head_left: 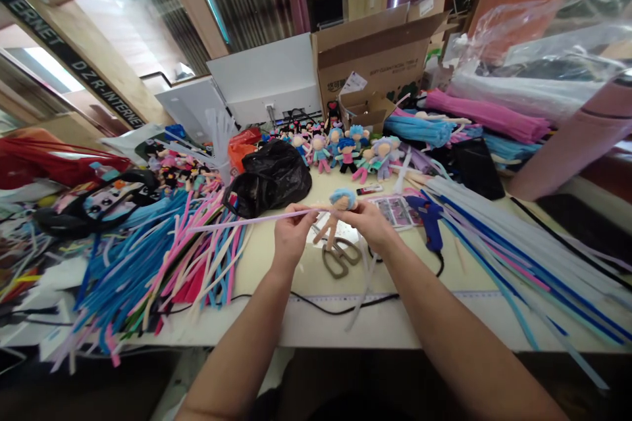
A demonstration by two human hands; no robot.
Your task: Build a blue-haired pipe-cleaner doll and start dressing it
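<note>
My right hand (369,222) grips a small pipe-cleaner doll (334,227) with fluffy light-blue hair and a beige body, its legs hanging down. In my left hand (291,237), thumb and fingers pinch a long pale-lilac pipe cleaner (247,220), whose free end points left over the table. Its other end reaches the doll's upper body; whether it is wrapped around there I cannot make out. Just below the doll, scissors (340,258) with dark handles lie on the table, their blades partly over a white paper. To the right rests a blue glue gun (428,220).
Bundles of coloured pipe cleaners (143,256) cover the left side, and more long pipe cleaners (533,243) spread at the right. Behind stand several finished dolls (348,154), a black plastic bag (274,174) and a cardboard box (375,66). A black cable (340,311) crosses the front.
</note>
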